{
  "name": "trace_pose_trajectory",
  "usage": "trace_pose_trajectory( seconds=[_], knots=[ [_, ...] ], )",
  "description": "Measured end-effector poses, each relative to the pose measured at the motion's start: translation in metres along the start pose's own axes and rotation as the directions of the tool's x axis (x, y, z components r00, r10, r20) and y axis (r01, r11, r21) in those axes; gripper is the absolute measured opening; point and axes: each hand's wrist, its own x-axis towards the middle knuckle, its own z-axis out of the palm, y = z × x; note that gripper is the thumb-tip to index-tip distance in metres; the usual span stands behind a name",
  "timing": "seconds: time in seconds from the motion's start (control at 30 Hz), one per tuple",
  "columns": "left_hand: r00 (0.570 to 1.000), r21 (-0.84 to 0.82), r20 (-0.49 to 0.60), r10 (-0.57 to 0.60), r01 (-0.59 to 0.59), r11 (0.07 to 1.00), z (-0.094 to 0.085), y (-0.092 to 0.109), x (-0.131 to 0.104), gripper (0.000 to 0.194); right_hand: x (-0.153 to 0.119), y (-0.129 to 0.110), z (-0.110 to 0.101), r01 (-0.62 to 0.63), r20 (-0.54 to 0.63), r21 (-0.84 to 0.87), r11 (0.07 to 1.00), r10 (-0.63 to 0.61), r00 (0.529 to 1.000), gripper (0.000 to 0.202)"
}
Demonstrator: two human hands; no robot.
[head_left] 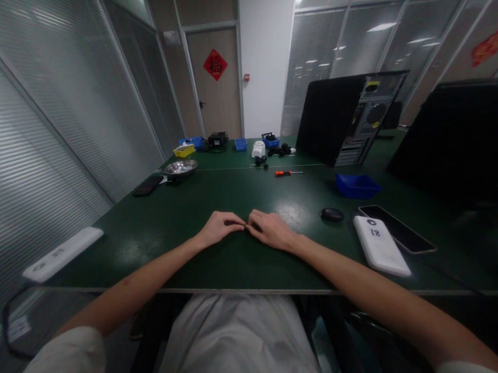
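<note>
My left hand (220, 228) and my right hand (271, 228) meet just above the green table (211, 271), near its front middle. Thumb and fingers of each hand are pinched together. Between the fingertips sits a tiny dark piece (246, 226), too small to name; both hands appear to hold it. Beyond them lies a screwdriver (283, 173) with an orange handle. To the right of my right hand is a black computer mouse (332, 215).
At the right are a white numbered device (381, 246), a dark phone (405, 231) and a blue tray (357, 186). A computer case (340, 121) stands behind. A metal bowl (182, 167) and another phone (147, 186) are left. A white device (64, 253) lies at the left edge.
</note>
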Motion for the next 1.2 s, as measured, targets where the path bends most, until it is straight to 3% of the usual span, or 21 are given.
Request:
trace_pose_trajectory(
  seconds=[0.13, 0.4, 0.57, 0.73, 0.97, 1.2],
  knots=[
    [1.0, 0.019, -0.015, -0.019, 0.019, 1.0, -0.008, -0.004, 0.004, 0.023, 0.0, -0.001, -0.003, 0.0, 0.01, 0.003, 1.0, 0.0, 1.0, 0.014],
    [1.0, 0.241, 0.006, 0.0, -0.002, 0.971, -0.016, -0.027, 0.014, 0.019, 0.0, 0.0, -0.004, -0.017, -0.006, 0.03, 0.999, 0.017, 1.0, 0.016],
    [0.997, 0.24, -0.005, 0.073, -0.07, 0.968, -0.015, -0.007, 0.004, 0.024, 0.0, 0.001, -0.008, -0.048, -0.023, 0.069, 0.996, 0.049, 0.999, 0.015],
    [0.985, 0.235, 0.074, 0.158, -0.171, 0.957, -0.011, 0.013, 0.0, 0.024, -0.001, 0.001, -0.01, -0.056, -0.024, 0.077, 0.995, 0.058, 0.998, 0.015],
    [0.996, 0.251, 0.044, 0.082, -0.091, 0.964, -0.019, 0.001, 0.001, 0.02, -0.001, 0.001, -0.01, -0.046, -0.034, 0.083, 0.995, 0.049, 0.998, 0.014],
    [0.993, 0.317, 0.116, 0.011, -0.047, 0.947, -0.029, 0.001, 0.0, 0.025, -0.002, 0.002, -0.012, -0.061, -0.03, 0.092, 0.994, 0.064, 0.997, 0.014]
  ],
)
